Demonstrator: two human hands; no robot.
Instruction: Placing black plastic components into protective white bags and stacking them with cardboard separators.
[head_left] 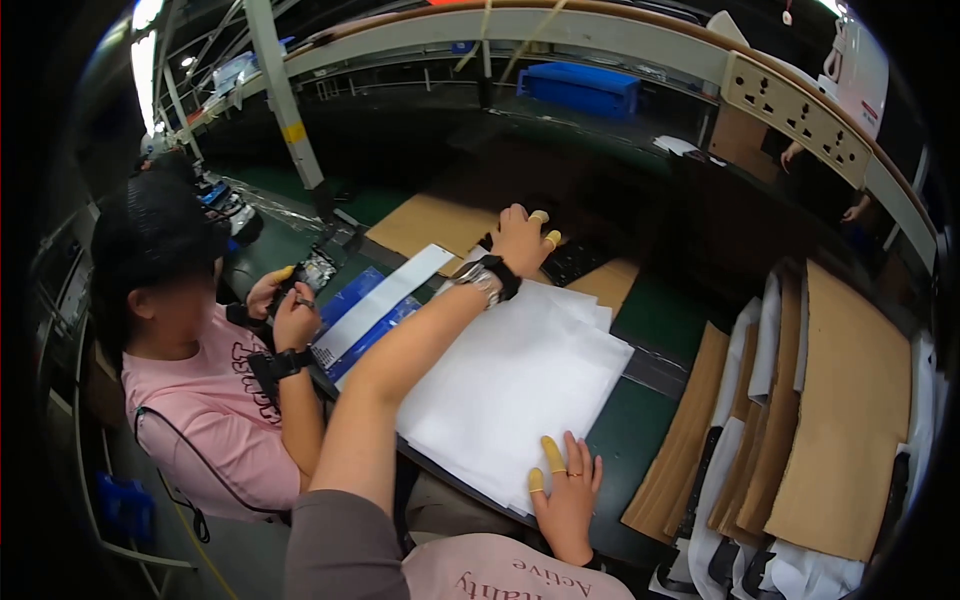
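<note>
My left hand (525, 243) reaches out over a flat black part (572, 262) on a brown cardboard sheet (425, 226). Its fingers are bent and apart, with yellow finger covers on two of them; whether they touch the part is hard to see. A stack of thin white sheets (520, 370) lies in front of me, below my left forearm. At the stack's near right corner my right hand (568, 495) lies with its fingers spread, two of them in yellow covers. Nothing is held in it.
On my left a person (215, 370) in a pink shirt holds a small electronic part (314, 270). Blue packets (365, 310) with a pale strip (385, 300) lie between us. To my right stand upright cardboard pieces (850, 400) and white sheets. A socket rail (795, 118) runs above.
</note>
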